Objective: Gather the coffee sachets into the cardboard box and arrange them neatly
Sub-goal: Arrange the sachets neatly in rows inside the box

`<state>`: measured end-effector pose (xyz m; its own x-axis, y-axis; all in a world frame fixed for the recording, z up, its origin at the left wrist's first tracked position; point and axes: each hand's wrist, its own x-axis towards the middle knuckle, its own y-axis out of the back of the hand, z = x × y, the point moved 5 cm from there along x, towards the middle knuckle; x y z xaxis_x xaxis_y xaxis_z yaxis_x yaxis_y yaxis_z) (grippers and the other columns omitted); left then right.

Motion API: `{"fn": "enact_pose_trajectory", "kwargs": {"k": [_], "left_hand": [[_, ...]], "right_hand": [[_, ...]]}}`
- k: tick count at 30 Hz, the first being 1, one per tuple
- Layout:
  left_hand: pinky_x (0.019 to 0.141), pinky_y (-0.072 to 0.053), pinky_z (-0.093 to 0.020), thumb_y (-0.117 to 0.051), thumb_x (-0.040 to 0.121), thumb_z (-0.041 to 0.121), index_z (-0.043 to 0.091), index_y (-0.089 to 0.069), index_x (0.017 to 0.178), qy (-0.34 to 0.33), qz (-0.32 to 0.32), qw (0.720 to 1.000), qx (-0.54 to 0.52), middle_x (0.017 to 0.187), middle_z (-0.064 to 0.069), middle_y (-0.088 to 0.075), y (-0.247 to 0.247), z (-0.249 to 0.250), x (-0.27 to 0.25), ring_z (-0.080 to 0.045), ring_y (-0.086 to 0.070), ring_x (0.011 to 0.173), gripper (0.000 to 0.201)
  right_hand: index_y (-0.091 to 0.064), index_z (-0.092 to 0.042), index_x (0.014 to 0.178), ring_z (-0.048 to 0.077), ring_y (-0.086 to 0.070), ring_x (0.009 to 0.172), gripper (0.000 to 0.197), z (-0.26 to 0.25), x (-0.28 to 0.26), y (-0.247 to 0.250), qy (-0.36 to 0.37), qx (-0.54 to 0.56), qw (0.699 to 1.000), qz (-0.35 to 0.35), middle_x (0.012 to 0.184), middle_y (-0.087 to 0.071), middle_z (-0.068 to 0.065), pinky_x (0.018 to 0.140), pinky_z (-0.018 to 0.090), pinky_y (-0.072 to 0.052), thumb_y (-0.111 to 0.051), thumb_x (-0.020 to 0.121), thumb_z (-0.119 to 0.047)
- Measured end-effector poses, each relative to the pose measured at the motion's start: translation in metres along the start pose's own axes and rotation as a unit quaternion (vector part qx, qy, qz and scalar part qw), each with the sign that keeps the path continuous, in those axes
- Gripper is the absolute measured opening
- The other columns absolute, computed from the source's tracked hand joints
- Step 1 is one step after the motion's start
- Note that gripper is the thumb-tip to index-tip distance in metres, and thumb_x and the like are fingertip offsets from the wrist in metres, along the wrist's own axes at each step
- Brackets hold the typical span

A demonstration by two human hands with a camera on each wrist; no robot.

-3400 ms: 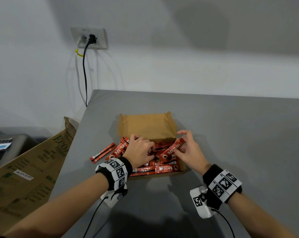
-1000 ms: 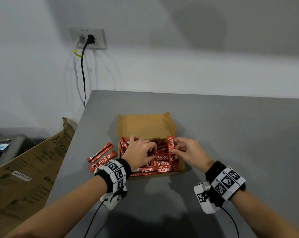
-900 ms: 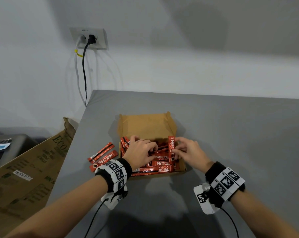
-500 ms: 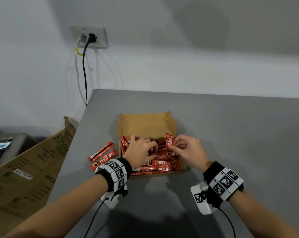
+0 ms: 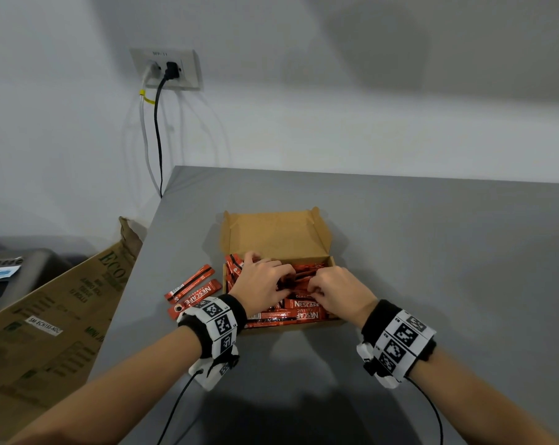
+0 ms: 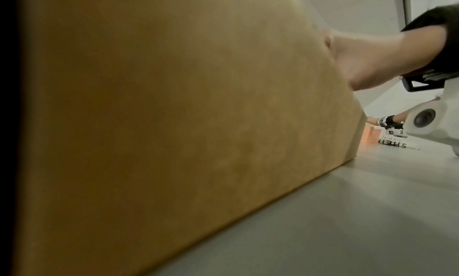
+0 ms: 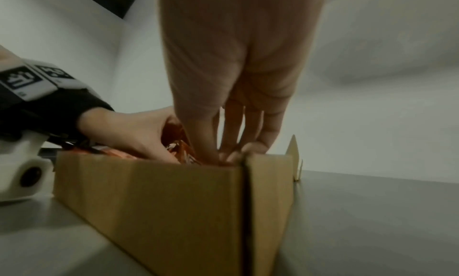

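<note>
An open cardboard box (image 5: 276, 234) sits mid-table with its lid folded back, and red coffee sachets (image 5: 303, 311) fill its near half. Both hands reach into it. My left hand (image 5: 279, 282) curls over a bunch of sachets on the box's left side. My right hand (image 5: 316, 285) points down into the box, fingers and thumb pinched together on a sachet among the others. In the right wrist view its fingertips (image 7: 223, 150) vanish behind the box wall (image 7: 174, 201), beside the left hand (image 7: 139, 135). Two sachets (image 5: 191, 289) lie on the table left of the box.
The grey table (image 5: 432, 284) ends just left of the loose sachets. A large brown carton (image 5: 47, 316) leans below that edge. A wall socket with cables (image 5: 165, 69) is at the back left. The left wrist view is filled by the box wall (image 6: 174, 123).
My right hand held one sachet upright over the box's right side and has pushed it down among the others. The left hand stayed in place in the box.
</note>
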<state>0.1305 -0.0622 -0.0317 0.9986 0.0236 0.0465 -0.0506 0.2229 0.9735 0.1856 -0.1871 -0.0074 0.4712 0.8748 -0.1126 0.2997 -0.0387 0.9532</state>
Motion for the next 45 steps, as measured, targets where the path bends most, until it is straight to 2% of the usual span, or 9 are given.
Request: {"fn": "enact_pose_trajectory", "kwargs": {"k": [12, 16, 19, 21, 24, 28, 32, 39, 45], "left_hand": [[0.103, -0.019, -0.038, -0.057, 0.083, 0.047, 0.023, -0.058, 0.115, -0.014, -0.008, 1.0, -0.004, 0.107, 0.007, -0.064, 0.0, -0.002, -0.002, -0.014, -0.056, 0.105, 0.04], [0.103, -0.019, -0.039, -0.059, 0.082, 0.048, 0.025, -0.055, 0.117, -0.005, -0.021, 1.0, 0.007, 0.11, 0.009, -0.062, -0.002, 0.0, 0.0, -0.014, -0.054, 0.109, 0.041], [0.102, -0.019, -0.039, -0.059, 0.083, 0.046, 0.025, -0.054, 0.114, 0.003, -0.019, 1.0, 0.008, 0.108, 0.009, -0.062, -0.002, 0.001, 0.002, -0.014, -0.054, 0.107, 0.038], [0.102, -0.019, -0.038, -0.059, 0.082, 0.047, 0.026, -0.054, 0.11, 0.005, -0.018, 1.0, 0.009, 0.105, 0.011, -0.061, -0.002, 0.001, 0.001, -0.013, -0.054, 0.105, 0.034], [0.102, -0.018, -0.038, -0.059, 0.083, 0.046, 0.027, -0.055, 0.107, 0.004, -0.015, 1.0, -0.001, 0.102, 0.011, -0.061, -0.003, 0.001, 0.001, -0.012, -0.054, 0.103, 0.032], [0.103, -0.018, -0.038, -0.059, 0.083, 0.047, 0.027, -0.054, 0.108, 0.006, -0.016, 1.0, 0.001, 0.102, 0.012, -0.061, -0.003, 0.001, 0.001, -0.012, -0.054, 0.103, 0.032], [0.102, -0.018, -0.038, -0.06, 0.082, 0.045, 0.027, -0.055, 0.107, 0.007, -0.013, 1.0, 0.001, 0.1, 0.012, -0.061, -0.003, 0.001, 0.001, -0.012, -0.055, 0.103, 0.031], [0.102, -0.018, -0.038, -0.058, 0.082, 0.041, 0.027, -0.055, 0.106, 0.01, -0.011, 1.0, 0.003, 0.099, 0.012, -0.061, -0.003, 0.001, 0.001, -0.012, -0.054, 0.103, 0.028], [0.101, -0.018, -0.037, -0.06, 0.082, 0.037, 0.027, -0.055, 0.107, 0.011, -0.007, 1.0, 0.005, 0.101, 0.011, -0.062, -0.002, 0.002, 0.0, -0.013, -0.054, 0.105, 0.028]], "right_hand": [[-0.069, -0.006, 0.096, 0.027, -0.06, 0.098, 0.018, -0.002, 0.013, -0.011, -0.026, -0.018, 0.998, -0.046, 0.106, -0.065, 0.01, 0.087, 0.037, -0.047, -0.053, 0.087, -0.005], [-0.065, -0.005, 0.097, 0.026, -0.057, 0.099, 0.017, -0.001, 0.01, -0.012, -0.021, -0.004, 0.999, -0.027, 0.107, -0.062, 0.011, 0.087, 0.034, -0.045, -0.05, 0.088, -0.003], [-0.065, -0.006, 0.095, 0.022, -0.06, 0.09, 0.012, 0.004, 0.007, -0.007, -0.032, 0.041, 0.999, -0.008, 0.099, -0.064, 0.008, 0.084, 0.033, -0.047, -0.057, 0.086, -0.006], [-0.066, -0.008, 0.094, 0.018, -0.061, 0.083, 0.011, 0.013, 0.003, 0.002, -0.05, 0.082, 0.995, 0.04, 0.091, -0.065, 0.006, 0.081, 0.032, -0.05, -0.061, 0.085, -0.007], [-0.068, -0.011, 0.092, 0.015, -0.056, 0.085, 0.011, 0.025, -0.007, 0.017, -0.063, 0.06, 0.991, 0.097, 0.09, -0.064, 0.002, 0.077, 0.023, -0.044, -0.06, 0.086, -0.01], [-0.07, -0.017, 0.096, 0.013, -0.054, 0.093, 0.017, 0.02, -0.017, 0.009, -0.036, 0.035, 0.999, 0.008, 0.098, -0.066, -0.001, 0.086, 0.029, -0.045, -0.058, 0.09, -0.026], [-0.06, -0.023, 0.117, 0.014, -0.045, 0.113, 0.034, 0.008, -0.018, -0.012, -0.032, -0.015, 0.996, -0.079, 0.116, -0.061, -0.006, 0.095, 0.035, -0.033, -0.056, 0.088, -0.042], [-0.061, -0.025, 0.111, 0.017, -0.042, 0.109, 0.034, -0.001, -0.004, -0.019, -0.021, -0.06, 0.991, -0.115, 0.109, -0.056, -0.005, 0.088, 0.038, -0.025, -0.059, 0.085, -0.045], [-0.055, -0.017, 0.105, 0.02, -0.049, 0.106, 0.025, -0.011, 0.003, -0.021, 0.013, -0.098, 0.989, -0.106, 0.108, -0.061, -0.001, 0.085, 0.038, -0.026, -0.061, 0.086, -0.032]]}}
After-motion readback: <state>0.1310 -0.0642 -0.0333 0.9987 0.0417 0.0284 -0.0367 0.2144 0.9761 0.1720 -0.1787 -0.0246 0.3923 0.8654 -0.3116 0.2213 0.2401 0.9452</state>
